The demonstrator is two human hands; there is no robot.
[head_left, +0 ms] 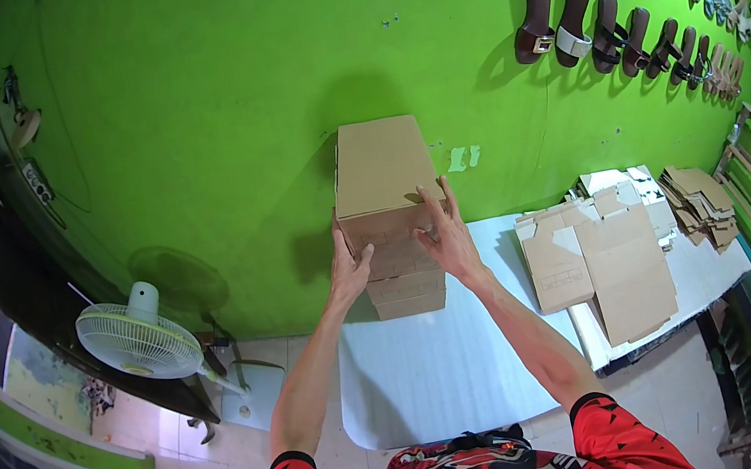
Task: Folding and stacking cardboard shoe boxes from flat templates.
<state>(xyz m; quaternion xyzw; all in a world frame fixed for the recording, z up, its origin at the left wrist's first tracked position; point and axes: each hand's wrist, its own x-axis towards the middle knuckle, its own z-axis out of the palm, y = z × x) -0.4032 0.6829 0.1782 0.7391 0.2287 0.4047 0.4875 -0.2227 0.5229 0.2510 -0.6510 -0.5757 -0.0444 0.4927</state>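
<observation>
A stack of brown cardboard boxes stands on the white table [440, 374], close to the green wall. The top box [383, 165] shows its flat closed top and part of its front. Against that box's left side rests my left hand [348, 267], with the thumb on the front face. My right hand [446, 237] grips the right side, its fingers at the upper right edge and the thumb on the front. Between my forearms the lower boxes [409, 296] show below the top one. The back of the stack is hidden.
Flattened cardboard pieces [628, 270] lie on the table at the right, with a smaller cardboard pile [700, 207] beyond them. Sandals [574, 24] hang in rows on the wall [200, 95]. A standing fan [138, 339] is at the left, near a dark doorway frame.
</observation>
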